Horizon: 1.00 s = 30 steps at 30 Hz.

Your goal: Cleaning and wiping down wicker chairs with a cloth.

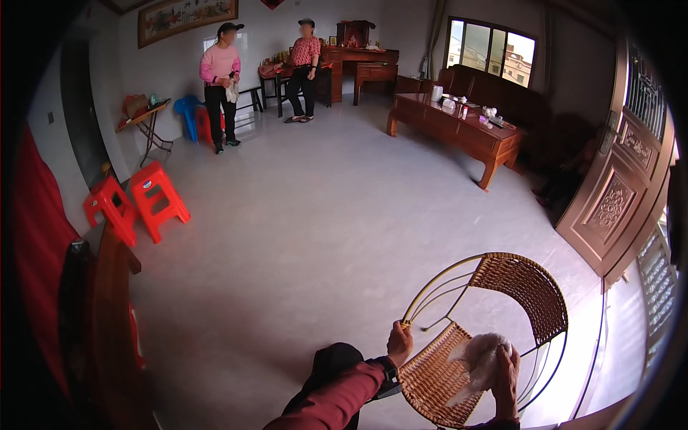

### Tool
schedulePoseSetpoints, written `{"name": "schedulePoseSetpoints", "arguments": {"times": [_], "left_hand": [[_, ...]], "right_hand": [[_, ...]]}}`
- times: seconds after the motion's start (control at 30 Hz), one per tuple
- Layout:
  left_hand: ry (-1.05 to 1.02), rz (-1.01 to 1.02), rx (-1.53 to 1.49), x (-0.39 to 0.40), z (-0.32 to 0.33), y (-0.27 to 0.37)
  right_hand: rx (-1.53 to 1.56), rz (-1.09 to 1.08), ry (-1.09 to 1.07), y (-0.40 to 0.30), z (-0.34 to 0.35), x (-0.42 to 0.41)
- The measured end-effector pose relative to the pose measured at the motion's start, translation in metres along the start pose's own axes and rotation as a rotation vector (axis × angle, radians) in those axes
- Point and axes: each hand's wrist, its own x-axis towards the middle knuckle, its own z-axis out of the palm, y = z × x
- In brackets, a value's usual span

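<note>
A round-backed woven wicker chair (529,290) with a thin metal frame stands before me at the lower right. My left hand (400,345) is closed around the end of its curved armrest. In my right hand (505,373) is a bunched whitish cloth (475,365), over the woven seat (432,371). Whether the cloth touches the seat is hard to tell. Part of the seat is hidden behind the cloth and hand.
Two red plastic stools (160,196) stand at the left, near a wooden bench (110,290). A wooden coffee table (451,118) bears several small items. A carved door (613,204) stands ajar at right. Two people (220,70) are at the back; one holds a cloth.
</note>
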Motion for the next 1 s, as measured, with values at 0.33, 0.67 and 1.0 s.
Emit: {"name": "schedulePoseSetpoints", "arguments": {"times": [0.33,0.67,1.0], "left_hand": [[0.025,0.000,0.043,-0.021,0.012,0.013],[0.075,-0.072,-0.104,-0.042,0.036,0.021],[0.104,-0.069,0.408,-0.017,0.064,0.044]], "right_hand": [[0.458,0.041,0.122,0.044,-0.110,-0.076],[0.353,0.110,0.126,0.036,-0.143,-0.070],[0.355,0.056,0.085,0.041,-0.156,-0.034]]}}
